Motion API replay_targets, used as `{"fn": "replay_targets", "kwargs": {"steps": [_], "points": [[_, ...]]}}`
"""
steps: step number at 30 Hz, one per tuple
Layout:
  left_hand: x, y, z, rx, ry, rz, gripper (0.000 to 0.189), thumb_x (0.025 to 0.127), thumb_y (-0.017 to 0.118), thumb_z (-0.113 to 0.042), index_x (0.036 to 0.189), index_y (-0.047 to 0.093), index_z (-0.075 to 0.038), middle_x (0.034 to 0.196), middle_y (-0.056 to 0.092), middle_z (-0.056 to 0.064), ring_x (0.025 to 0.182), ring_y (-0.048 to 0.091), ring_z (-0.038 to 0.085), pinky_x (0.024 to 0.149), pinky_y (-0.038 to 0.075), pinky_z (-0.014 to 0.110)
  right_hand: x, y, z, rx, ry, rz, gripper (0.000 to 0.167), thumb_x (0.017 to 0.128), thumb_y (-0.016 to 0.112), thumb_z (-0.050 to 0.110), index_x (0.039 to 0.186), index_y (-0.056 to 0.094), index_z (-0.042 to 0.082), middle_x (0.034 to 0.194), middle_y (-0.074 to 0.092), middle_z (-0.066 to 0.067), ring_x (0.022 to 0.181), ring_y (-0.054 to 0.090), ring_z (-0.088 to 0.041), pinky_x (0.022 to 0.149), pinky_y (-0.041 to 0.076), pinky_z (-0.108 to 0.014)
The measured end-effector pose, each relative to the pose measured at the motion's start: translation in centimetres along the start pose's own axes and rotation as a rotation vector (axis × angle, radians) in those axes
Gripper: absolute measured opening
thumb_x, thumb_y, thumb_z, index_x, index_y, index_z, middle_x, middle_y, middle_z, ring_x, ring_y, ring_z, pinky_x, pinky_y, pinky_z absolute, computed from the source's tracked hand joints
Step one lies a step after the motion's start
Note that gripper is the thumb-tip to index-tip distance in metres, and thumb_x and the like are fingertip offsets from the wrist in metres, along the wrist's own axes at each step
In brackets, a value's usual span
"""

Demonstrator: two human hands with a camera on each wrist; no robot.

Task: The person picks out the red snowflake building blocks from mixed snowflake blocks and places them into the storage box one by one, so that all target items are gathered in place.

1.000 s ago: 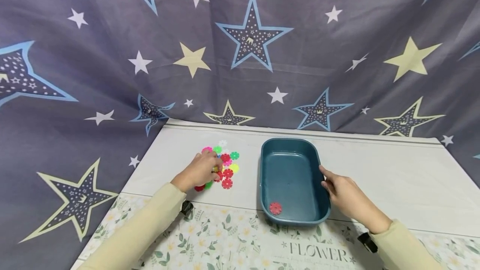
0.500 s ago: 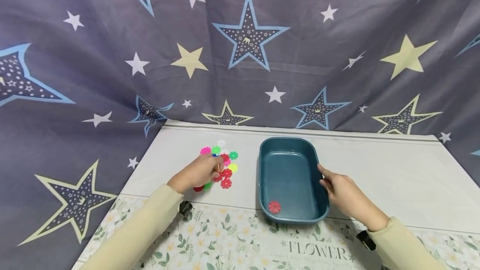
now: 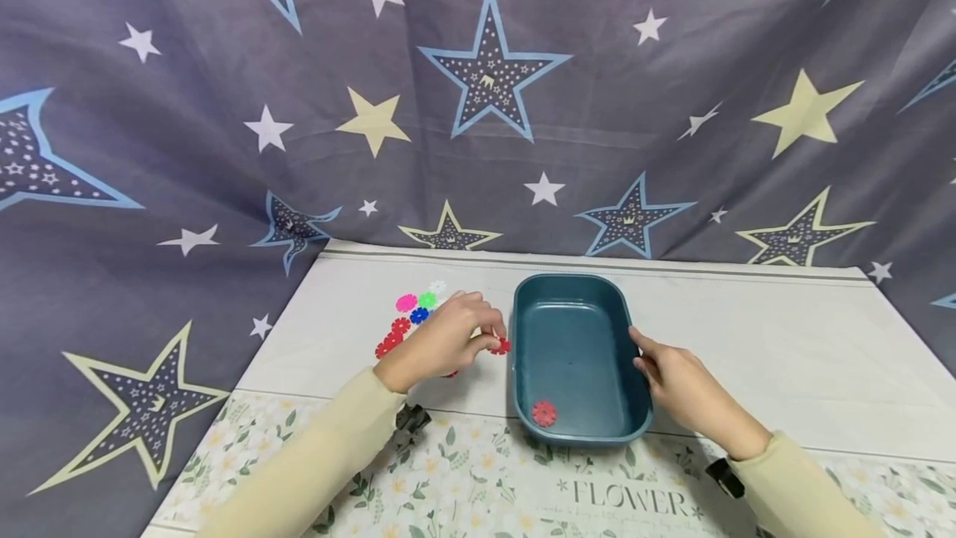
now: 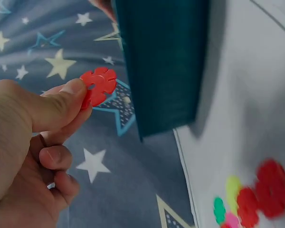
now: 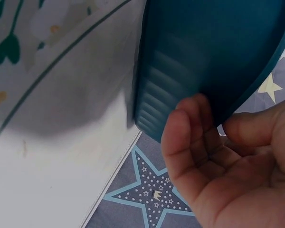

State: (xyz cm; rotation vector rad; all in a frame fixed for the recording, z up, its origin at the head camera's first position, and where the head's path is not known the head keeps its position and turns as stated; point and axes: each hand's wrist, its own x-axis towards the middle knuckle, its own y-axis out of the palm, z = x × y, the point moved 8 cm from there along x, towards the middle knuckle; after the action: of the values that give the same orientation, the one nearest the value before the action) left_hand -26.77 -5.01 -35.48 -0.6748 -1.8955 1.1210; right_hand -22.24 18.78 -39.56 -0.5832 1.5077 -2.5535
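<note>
My left hand pinches a red flower-shaped plastic disc between thumb and forefinger. Notches run round the disc's edge. It is held just left of a dark teal plastic tub. My right hand holds the tub's right side, with the thumb at the rim and the bent fingers against the outer wall. One red disc lies in the tub's near left corner. Left of the tub, a pile of similar discs, with a blue disc and a pink disc showing, is partly hidden by my left hand.
A white cloth covers the table's far part, and a floral cloth lies along the near part. Behind the table hangs a grey star-print curtain. A yellow disc shows among the loose ones.
My left hand has left the pile and moved right to the tub's left side, with a red disc now between its fingertips. My right hand keeps its hold on the tub.
</note>
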Motion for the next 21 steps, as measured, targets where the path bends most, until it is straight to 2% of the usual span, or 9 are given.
{"fn": "replay_targets", "kwargs": {"steps": [5, 7, 9, 12, 14, 17, 21], "points": [[1.1, 0.8, -0.3, -0.042, -0.046, 0.001, 0.008, 0.08, 0.076, -0.017, 0.082, 0.069, -0.02, 0.077, 0.061, -0.015, 0.074, 0.049, 0.004, 0.075, 0.033, 0.029, 0.0, 0.1, 0.0, -0.008, -0.004, -0.002, 0.043, 0.089, 0.059, -0.002, 0.13, 0.049, -0.011, 0.081, 0.065, -0.009, 0.063, 0.05, -0.009, 0.056, 0.04, -0.028], [1.4, 1.3, -0.6, -0.047, -0.044, 0.008, 0.008, 0.08, 0.076, -0.018, 0.081, 0.069, -0.02, 0.077, 0.062, -0.016, 0.074, 0.049, 0.002, 0.074, 0.03, 0.029, 0.0, 0.1, 0.1, -0.011, -0.01, -0.002, 0.043, 0.089, 0.059, -0.002, 0.13, 0.049, -0.011, 0.083, 0.065, -0.011, 0.063, 0.051, -0.009, 0.056, 0.04, -0.028], [2.0, 2.1, -1.4, -0.031, -0.012, 0.033, 0.007, 0.08, 0.077, -0.018, 0.081, 0.07, -0.021, 0.078, 0.063, -0.017, 0.074, 0.049, 0.003, 0.074, 0.029, 0.029, 0.1, 0.1, 0.1, -0.014, -0.013, -0.001, 0.042, 0.09, 0.059, -0.002, 0.129, 0.049, -0.012, 0.09, 0.066, -0.015, 0.065, 0.052, -0.01, 0.056, 0.041, -0.029], [2.9, 4.0, -3.0, 0.051, 0.05, 0.099, 0.006, 0.08, 0.077, -0.019, 0.08, 0.071, -0.021, 0.078, 0.065, -0.017, 0.073, 0.048, 0.004, 0.072, 0.029, 0.028, 0.1, 0.0, 0.0, -0.018, -0.012, 0.003, 0.042, 0.09, 0.059, -0.002, 0.129, 0.049, -0.012, 0.098, 0.066, -0.02, 0.067, 0.055, -0.012, 0.057, 0.042, -0.03], [3.6, 5.4, -3.8, 0.117, 0.062, 0.152, 0.007, 0.08, 0.076, -0.017, 0.079, 0.072, -0.023, 0.077, 0.065, -0.018, 0.072, 0.046, 0.005, 0.071, 0.029, 0.027, 0.0, 0.0, 0.0, -0.019, -0.011, 0.007, 0.042, 0.09, 0.059, -0.002, 0.129, 0.049, -0.012, 0.1, 0.065, -0.021, 0.069, 0.056, -0.012, 0.057, 0.042, -0.03], [4.4, 7.6, -3.9, 0.189, 0.023, 0.238, 0.016, 0.078, 0.074, -0.01, 0.073, 0.069, -0.024, 0.069, 0.06, -0.019, 0.07, 0.043, 0.006, 0.076, 0.03, 0.03, 0.0, 0.0, 0.0, -0.02, -0.013, 0.012, 0.042, 0.09, 0.059, -0.002, 0.129, 0.048, -0.012, 0.1, 0.065, -0.021, 0.069, 0.056, -0.012, 0.057, 0.042, -0.03], [5.1, 9.2, -3.3, 0.225, -0.068, 0.338, 0.027, 0.073, 0.071, -0.002, 0.061, 0.061, -0.023, 0.057, 0.05, -0.016, 0.063, 0.044, 0.007, 0.08, 0.032, 0.035, 0.0, 0.0, 0.1, -0.025, -0.015, 0.015, 0.042, 0.09, 0.058, -0.001, 0.13, 0.048, -0.012, 0.101, 0.065, -0.022, 0.07, 0.057, -0.013, 0.058, 0.043, -0.03]]}}
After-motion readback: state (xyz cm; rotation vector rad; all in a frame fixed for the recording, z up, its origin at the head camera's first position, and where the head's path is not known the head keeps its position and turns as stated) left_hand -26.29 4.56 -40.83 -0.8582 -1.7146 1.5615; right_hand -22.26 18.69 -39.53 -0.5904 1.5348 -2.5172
